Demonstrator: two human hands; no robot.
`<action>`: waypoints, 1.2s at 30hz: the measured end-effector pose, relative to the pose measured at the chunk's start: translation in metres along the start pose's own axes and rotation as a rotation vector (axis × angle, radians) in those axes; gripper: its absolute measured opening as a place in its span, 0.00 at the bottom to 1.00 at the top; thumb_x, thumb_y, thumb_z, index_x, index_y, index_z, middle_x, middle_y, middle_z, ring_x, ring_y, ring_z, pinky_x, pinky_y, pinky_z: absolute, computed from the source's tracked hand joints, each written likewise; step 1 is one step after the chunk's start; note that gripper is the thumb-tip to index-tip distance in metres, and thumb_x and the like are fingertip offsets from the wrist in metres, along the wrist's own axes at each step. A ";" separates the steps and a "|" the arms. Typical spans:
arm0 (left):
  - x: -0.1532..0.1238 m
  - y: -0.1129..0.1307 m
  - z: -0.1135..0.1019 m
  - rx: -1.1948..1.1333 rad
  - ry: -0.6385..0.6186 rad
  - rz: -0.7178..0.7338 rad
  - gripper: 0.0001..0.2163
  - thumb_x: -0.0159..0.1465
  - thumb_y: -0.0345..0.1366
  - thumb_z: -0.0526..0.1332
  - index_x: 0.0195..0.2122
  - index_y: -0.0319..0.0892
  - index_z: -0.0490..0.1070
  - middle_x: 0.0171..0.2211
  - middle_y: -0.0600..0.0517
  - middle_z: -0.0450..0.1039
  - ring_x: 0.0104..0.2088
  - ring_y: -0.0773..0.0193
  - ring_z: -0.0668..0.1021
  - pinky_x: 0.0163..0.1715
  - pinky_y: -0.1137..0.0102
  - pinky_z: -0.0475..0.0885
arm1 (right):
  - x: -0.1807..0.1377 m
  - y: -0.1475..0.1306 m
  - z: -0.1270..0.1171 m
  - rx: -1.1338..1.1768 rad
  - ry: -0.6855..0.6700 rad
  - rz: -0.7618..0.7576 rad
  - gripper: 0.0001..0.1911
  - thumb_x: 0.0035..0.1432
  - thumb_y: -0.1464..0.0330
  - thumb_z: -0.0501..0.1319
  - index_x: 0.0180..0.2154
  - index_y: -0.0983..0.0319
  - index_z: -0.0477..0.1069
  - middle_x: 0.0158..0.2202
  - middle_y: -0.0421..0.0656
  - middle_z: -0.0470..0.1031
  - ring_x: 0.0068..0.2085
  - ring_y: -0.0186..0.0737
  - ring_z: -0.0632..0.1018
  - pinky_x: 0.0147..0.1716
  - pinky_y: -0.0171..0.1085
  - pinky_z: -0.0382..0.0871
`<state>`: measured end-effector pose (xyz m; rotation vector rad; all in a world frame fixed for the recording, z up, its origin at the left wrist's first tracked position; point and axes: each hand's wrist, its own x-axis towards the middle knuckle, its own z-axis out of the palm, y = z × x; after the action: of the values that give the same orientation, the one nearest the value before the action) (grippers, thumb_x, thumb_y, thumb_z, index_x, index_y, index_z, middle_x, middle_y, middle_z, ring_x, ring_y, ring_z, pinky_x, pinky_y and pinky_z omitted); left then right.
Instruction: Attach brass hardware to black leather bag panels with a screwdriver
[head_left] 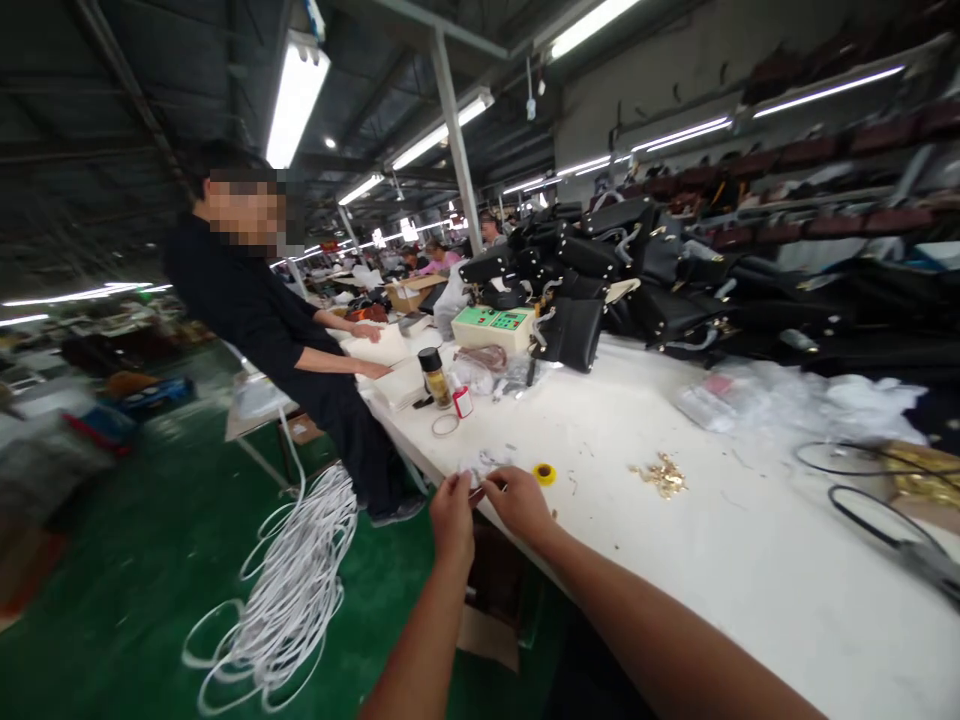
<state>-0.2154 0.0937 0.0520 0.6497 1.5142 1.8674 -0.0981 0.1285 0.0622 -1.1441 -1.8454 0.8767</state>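
At the near edge of the white table (pixel 637 560), my left hand (pixel 454 515) and my right hand (pixel 519 503) are close together, fingertips pinched. Something small and dark seems to be between them, too small and blurred to name. Just beyond my fingers lies a bit of crumpled clear plastic (pixel 484 462). A yellow tape roll (pixel 544 473) rests right of my right hand. Further right is a little heap of gold-coloured metal pieces (pixel 664 475). Past my left hand stand a spray can (pixel 434 378) with a black cap and a red-and-white bottle (pixel 462 401).
A person in black (pixel 255 300) at the left handles stacks of pale sheets (pixel 382 347). Black bags (pixel 570 330) pile up at the back, beside a control box (pixel 491 328). Black cable loops (pixel 877 515) lie at right. White cord (pixel 292 580) is coiled on the green floor.
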 end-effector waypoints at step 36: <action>-0.063 0.054 0.021 -0.234 0.006 -0.228 0.02 0.60 0.23 0.68 0.32 0.35 0.77 0.29 0.53 0.78 0.26 0.72 0.77 0.23 0.78 0.72 | -0.119 -0.022 -0.078 0.303 0.200 0.102 0.04 0.56 0.70 0.65 0.30 0.61 0.79 0.30 0.40 0.79 0.33 0.39 0.77 0.35 0.35 0.67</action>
<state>-0.1668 0.0542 0.1101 0.3477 1.2885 1.8333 -0.0040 0.0224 0.0864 -1.0966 -1.4467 1.0215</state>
